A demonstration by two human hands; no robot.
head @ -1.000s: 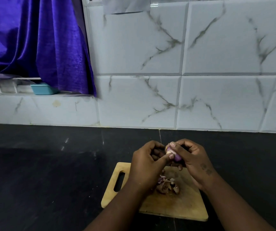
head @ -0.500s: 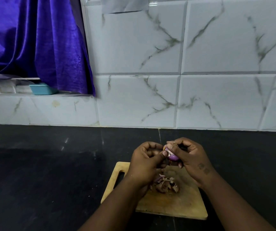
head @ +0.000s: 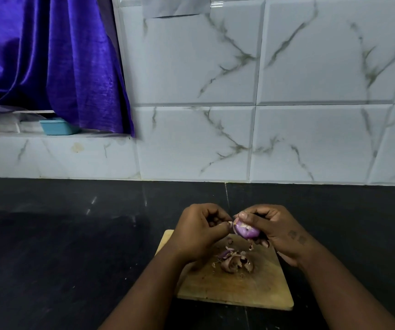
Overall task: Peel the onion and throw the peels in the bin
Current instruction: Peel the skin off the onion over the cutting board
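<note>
A small purple onion (head: 246, 231) is held in the air above a wooden cutting board (head: 251, 287). My right hand (head: 275, 231) grips it with thumb on top and fingers underneath. My left hand (head: 198, 231) sits just to the left of the onion, its thumb and fingertips pinched on a pale bit of skin at the onion's left end. A small heap of brown and purple peels (head: 235, 260) lies on the board below both hands. No bin is in view.
The board rests on a black stone counter (head: 72, 246) against a white marbled tile wall (head: 215, 139). At upper left a purple curtain (head: 48, 60) hangs over a ledge that holds a small teal tray (head: 58, 126).
The hands have drawn slightly apart. The onion has turned in my right hand and shows more of its purple surface. My left fingertips now pinch skin at its left end.
</note>
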